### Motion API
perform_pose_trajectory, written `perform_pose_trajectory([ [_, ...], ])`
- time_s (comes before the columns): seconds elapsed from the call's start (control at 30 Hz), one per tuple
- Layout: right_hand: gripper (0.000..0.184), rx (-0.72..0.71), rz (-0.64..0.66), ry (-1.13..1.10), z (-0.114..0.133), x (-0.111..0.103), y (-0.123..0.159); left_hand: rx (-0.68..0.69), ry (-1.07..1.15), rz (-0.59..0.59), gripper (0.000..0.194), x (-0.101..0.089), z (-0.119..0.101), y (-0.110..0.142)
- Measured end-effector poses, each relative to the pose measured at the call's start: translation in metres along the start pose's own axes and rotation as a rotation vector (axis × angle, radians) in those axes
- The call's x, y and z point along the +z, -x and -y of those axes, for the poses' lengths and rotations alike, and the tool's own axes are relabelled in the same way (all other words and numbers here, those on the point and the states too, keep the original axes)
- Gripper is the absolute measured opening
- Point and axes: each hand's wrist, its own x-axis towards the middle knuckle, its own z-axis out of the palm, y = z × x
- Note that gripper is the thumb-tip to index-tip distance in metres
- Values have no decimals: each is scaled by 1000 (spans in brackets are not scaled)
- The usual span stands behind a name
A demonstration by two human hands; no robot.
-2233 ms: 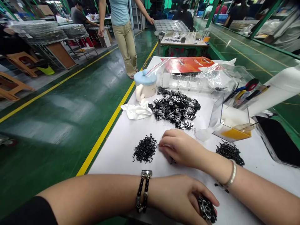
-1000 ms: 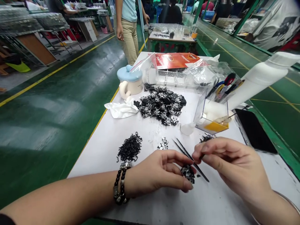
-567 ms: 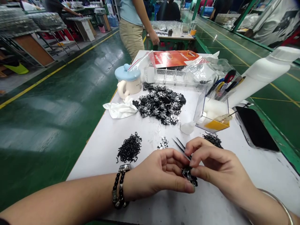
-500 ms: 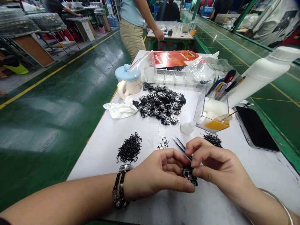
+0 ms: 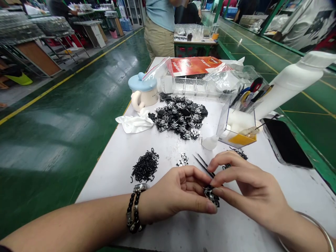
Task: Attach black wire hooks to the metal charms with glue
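Note:
My left hand (image 5: 181,192) is closed around a small black-and-silver part (image 5: 211,196), held between thumb and fingers just above the table. From the other side, my right hand (image 5: 244,185) pinches at the same part, its thumb and fingertips against the upper edge. Dark tweezers (image 5: 203,163) point away to the upper left under my right fingers; whether a hand grips them is hidden. Beyond my hands lie a few small silver plates (image 5: 183,159). Black hook-shaped pieces form a pile (image 5: 146,165) on the left, and a second pile (image 5: 240,153) is partly behind my right hand.
A large heap of black-and-silver parts (image 5: 181,115) covers the table's middle. Around it are a lidded mug (image 5: 147,92), a crumpled tissue (image 5: 135,123), a small white bottle (image 5: 210,142), a clear tool box (image 5: 237,134), a white bottle (image 5: 294,80) and a phone (image 5: 287,143). A person (image 5: 160,31) stands beyond.
My right hand has shifted slightly, its fingers more stretched over the part. The part moved a little left. The standing person moved right and raised an arm.

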Motion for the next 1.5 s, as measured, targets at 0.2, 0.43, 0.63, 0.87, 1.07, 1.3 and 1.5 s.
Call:
perform_pose_trajectory([
  [0.2,18,-247,18,262,7,-8,-4,-10,25,-10,37,-1,3,-1],
  [0.43,20,-261,-104,252,9,2,-1,6,94,16,36,-2,6,-1],
  [0.63,21,-271,-132,172,5,5,0,12,114,8,30,-1,7,0],
  [0.87,17,-108,-62,-77,1,2,-2,6,83,12,29,-1,6,0],
  [1.07,6,224,0,-457,0,5,-1,26,78,20,34,-3,8,-1],
  [1.3,5,184,40,-427,-1,3,0,19,58,39,35,-1,8,1],
  [1.5,16,130,280,-297,2,-7,-5,-22,27,94,32,-2,5,0],
])
